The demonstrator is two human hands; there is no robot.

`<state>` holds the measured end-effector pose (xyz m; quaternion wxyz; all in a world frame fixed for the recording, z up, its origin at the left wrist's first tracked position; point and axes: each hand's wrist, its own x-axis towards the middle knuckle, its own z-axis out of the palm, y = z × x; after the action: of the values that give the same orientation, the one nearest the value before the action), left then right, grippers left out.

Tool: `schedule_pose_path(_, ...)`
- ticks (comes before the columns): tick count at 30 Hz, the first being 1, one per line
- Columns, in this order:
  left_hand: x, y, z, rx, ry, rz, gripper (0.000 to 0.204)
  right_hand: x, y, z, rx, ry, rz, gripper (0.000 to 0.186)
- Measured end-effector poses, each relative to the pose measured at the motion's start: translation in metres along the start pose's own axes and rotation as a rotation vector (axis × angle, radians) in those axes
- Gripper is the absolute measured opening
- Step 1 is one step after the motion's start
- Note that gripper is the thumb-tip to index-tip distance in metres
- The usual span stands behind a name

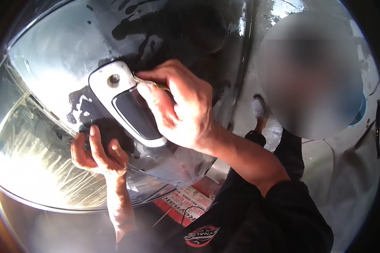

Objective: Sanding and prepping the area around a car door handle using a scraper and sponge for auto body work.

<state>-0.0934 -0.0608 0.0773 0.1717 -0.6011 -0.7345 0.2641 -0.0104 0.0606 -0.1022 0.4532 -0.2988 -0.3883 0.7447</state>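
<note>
A pale door handle (98, 79) with a round lock hole and a dark inset pull (135, 114) is mounted on a dark car door (190, 46). My right hand (183, 105) is at the handle's right edge, thumb and forefinger pinched on a thin yellowish strip (154, 84). One end of the strip touches the handle's rim; whether it is wire, cord or tape I cannot tell. Lower left, my left hand (101, 154) is palm up with fingers apart, its fingertips by the door near the window edge. Nothing shows in it.
Brightly lit car window glass (42, 156) curves along the left. Dark patches and scuffs mark the door. A red and white printed sheet (190, 202) lies below the panel. On the right stands another person, mostly blurred, with a shoe (258, 106) on the grey floor (321, 164).
</note>
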Motion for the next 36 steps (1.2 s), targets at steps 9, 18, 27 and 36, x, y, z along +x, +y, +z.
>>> schedule_pose_path(9, 0.001, 0.005, -0.001, 0.102, -0.026, 0.038, 0.050, 0.015, 0.000, -0.002, 0.027, 0.006, -0.021, 0.016)
schedule_pose_path(18, 0.001, -0.002, 0.002, 0.076, -0.019, 0.043, 0.048, 0.032, 0.006, -0.004, 0.042, -0.073, -0.068, 0.021)
schedule_pose_path(27, -0.003, -0.002, -0.001, 0.058, -0.010, 0.032, 0.046, 0.042, -0.002, -0.011, 0.048, -0.141, -0.094, 0.025)
schedule_pose_path(36, 0.001, -0.004, -0.004, 0.061, -0.016, 0.069, 0.048, 0.071, 0.003, -0.023, -0.037, -0.350, -0.274, 0.024)
